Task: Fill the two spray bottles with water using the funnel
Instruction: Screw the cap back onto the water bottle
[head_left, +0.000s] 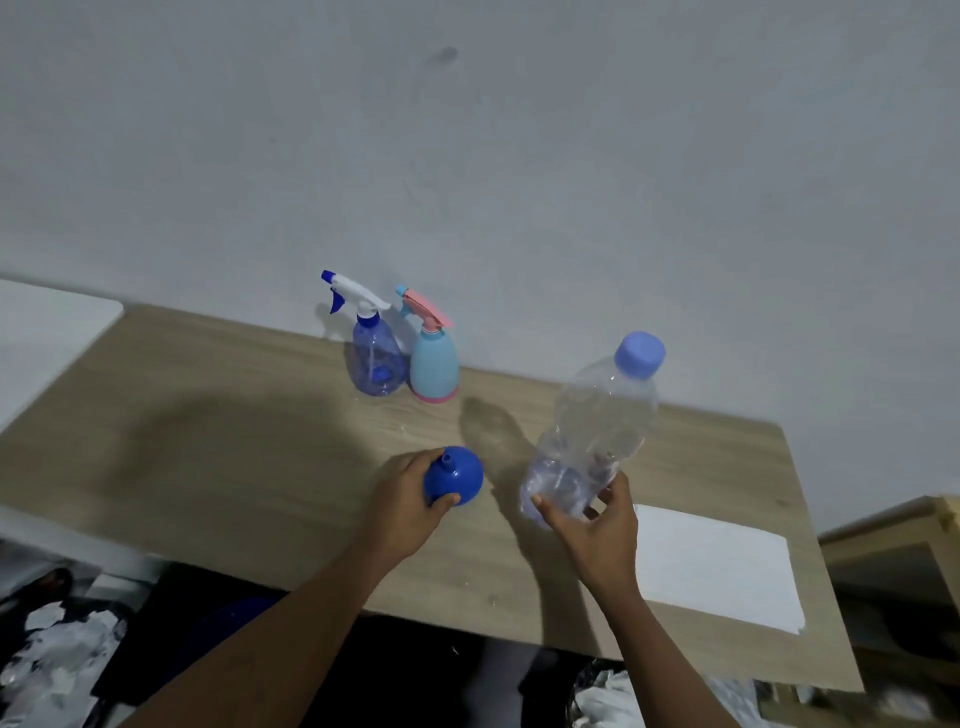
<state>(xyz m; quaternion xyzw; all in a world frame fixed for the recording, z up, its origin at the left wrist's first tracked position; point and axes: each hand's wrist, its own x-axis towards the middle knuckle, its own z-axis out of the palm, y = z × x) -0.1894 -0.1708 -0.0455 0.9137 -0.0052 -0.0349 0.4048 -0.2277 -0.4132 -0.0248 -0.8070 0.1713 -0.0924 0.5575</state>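
Within left grip (402, 493), funnel (457, 475) (rim partly hidden)

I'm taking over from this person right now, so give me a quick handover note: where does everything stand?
The left grip holds the blue funnel, spout up. The right grip holds the clear water bottle by its base, tilted, blue cap on.
The clear blue spray bottle and the light blue and pink spray bottle stand side by side at the table's far edge, spray heads on.
Done: funnel and water in hand.
Left: remove both heads and the cap, seat the funnel, fill each bottle.
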